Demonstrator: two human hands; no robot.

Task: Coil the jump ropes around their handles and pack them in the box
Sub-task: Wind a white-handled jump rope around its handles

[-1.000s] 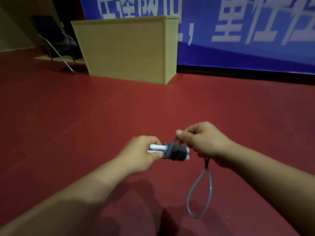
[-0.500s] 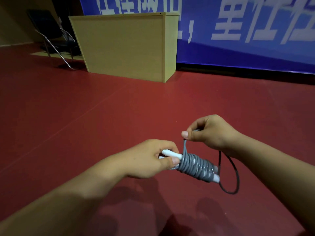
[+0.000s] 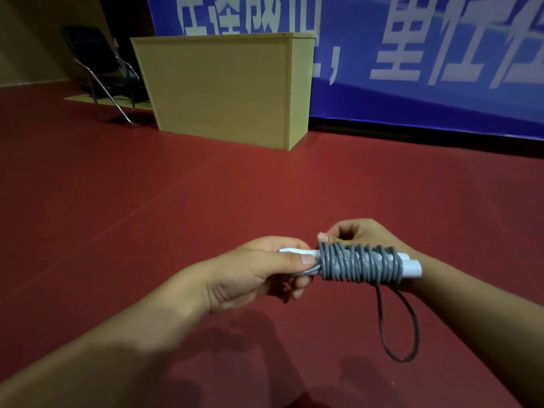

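The left hand [image 3: 259, 275] grips the pair of white plastic handles [image 3: 410, 267], wound with grey rubber jump rope [image 3: 359, 266], above the red floor [image 3: 147, 216]. The right hand [image 3: 362, 235] pinches the rope's end behind the coil; a loose loop [image 3: 400, 328] hangs below.

Sports hall; red floor [image 3: 147, 201]; banner [image 3: 426, 69]

Red floor [image 3: 147, 201], wooden cabinet [image 3: 223, 86], seemingly chair [image 3: 103, 72]
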